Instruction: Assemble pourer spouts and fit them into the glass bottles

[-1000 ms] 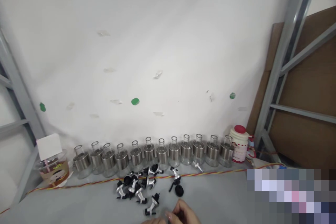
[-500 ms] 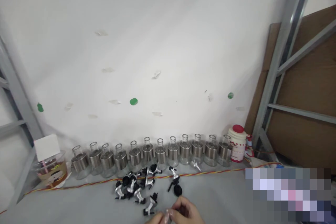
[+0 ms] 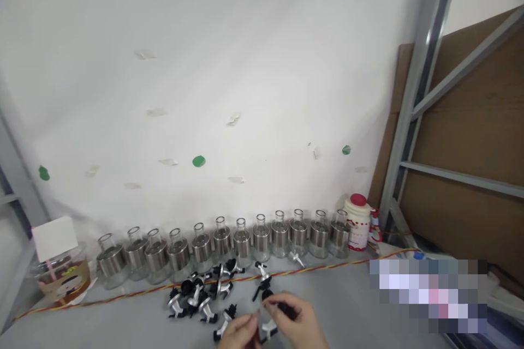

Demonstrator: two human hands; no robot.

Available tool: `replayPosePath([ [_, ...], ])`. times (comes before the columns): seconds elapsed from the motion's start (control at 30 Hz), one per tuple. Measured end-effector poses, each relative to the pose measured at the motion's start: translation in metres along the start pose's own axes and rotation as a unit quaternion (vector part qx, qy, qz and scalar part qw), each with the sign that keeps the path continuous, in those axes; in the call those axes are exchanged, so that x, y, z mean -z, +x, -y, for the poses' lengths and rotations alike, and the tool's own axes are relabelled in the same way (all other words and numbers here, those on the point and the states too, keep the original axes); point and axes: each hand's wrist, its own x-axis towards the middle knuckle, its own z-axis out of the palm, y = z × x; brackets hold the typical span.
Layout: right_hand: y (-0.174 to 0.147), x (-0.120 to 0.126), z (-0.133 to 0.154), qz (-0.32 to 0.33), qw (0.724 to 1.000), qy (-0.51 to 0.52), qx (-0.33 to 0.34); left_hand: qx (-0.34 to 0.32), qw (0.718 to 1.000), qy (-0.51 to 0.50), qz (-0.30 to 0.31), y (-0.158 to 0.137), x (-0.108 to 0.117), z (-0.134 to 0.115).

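While both your hands, left point(image 3: 239, 331) and right point(image 3: 295, 320), are pinching one pourer spout point(image 3: 268, 328), you are likely readying it for a bottle point(image 3: 261, 238).

The bottles point(image 3: 223, 240) are clear glossy glass with brushed metal bands; the pourer spouts point(image 3: 196, 297) look like shiny metal with matt black plastic; the table point(image 3: 347, 305) is smooth matt grey; the board point(image 3: 470, 136) is matt brown wood; the rack point(image 3: 413, 92) is grey painted metal.
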Motion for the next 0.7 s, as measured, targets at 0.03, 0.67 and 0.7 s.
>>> replayPosePath([
  [0.03,0.005,0.008,0.003,-0.020,0.999,0.008,-0.025,-0.003,1.000,0.021,-0.005,0.002,0.002,-0.001],
  [0.67,0.001,-0.011,-0.028,0.017,0.959,0.160,-0.232,-0.402,0.715,0.550,-0.157,-0.004,-0.001,-0.013],
  [0.7,-0.002,-0.015,-0.033,0.034,0.954,0.166,-0.248,-0.412,0.700,0.561,-0.158,-0.004,-0.002,-0.011],
])
